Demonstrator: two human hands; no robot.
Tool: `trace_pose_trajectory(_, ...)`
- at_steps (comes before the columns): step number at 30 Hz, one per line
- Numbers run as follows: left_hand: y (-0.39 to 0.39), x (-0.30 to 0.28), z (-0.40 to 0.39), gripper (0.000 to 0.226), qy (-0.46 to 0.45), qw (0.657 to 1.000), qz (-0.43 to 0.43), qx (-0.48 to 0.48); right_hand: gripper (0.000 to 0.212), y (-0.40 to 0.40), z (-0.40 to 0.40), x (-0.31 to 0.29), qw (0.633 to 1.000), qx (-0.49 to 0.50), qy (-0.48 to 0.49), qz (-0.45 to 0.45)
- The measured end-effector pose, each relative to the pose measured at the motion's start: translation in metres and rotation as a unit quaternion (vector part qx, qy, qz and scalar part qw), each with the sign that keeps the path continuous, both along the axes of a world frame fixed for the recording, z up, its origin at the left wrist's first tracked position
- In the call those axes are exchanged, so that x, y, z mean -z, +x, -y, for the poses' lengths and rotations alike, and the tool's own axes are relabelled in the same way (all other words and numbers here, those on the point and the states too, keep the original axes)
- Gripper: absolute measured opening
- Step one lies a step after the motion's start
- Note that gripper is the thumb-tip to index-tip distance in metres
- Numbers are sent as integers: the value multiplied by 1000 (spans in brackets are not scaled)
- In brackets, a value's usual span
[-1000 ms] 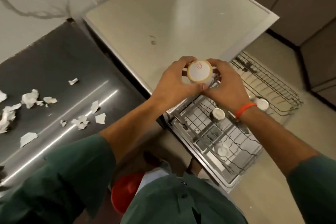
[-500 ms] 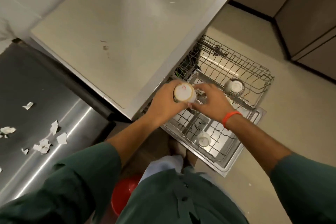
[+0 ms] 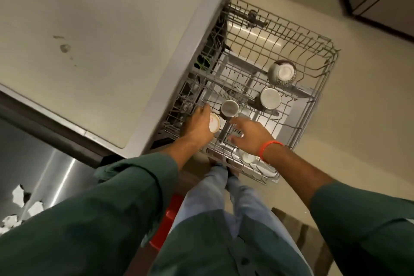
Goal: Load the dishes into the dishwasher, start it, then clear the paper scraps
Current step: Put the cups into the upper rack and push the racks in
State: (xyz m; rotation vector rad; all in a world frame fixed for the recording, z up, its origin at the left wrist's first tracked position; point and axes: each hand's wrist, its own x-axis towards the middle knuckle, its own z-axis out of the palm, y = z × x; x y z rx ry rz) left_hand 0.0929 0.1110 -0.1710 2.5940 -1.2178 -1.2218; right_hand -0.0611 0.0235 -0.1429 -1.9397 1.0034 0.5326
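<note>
Cup (image 3: 214,122) lowered into rack (image 3: 322,78); upside-down.

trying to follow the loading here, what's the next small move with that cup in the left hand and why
Probably lower the cup the rest of the way onto the rack and let go. The left hand holds it upside down just beside another cup already standing inverted, and the right hand hovers open next to it, so the spot looks chosen.

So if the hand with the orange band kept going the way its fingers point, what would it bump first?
Probably the upside-down metal cup in the rack. The right hand points up and left toward it, though depth is hard to judge here.
</note>
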Motion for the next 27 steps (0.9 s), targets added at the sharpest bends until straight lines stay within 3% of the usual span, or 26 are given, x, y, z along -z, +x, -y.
trace_pose_trajectory(5,0,35,1,89,47,998,39,32,53,-1,-3,22,999,-7,5,-33)
trace_pose_trajectory(10,7,55,-3,84,74,994,69,43,52,6,-11,37,999,-6,20,-40)
trace_pose_trajectory(19,13,74,-20,79,26,996,71,48,58,20,-18,53,998,-6,30,-59)
trace_pose_trajectory(27,14,70,-19,92,82,994,43,66,52,14,-20,49,996,7,20,-81)
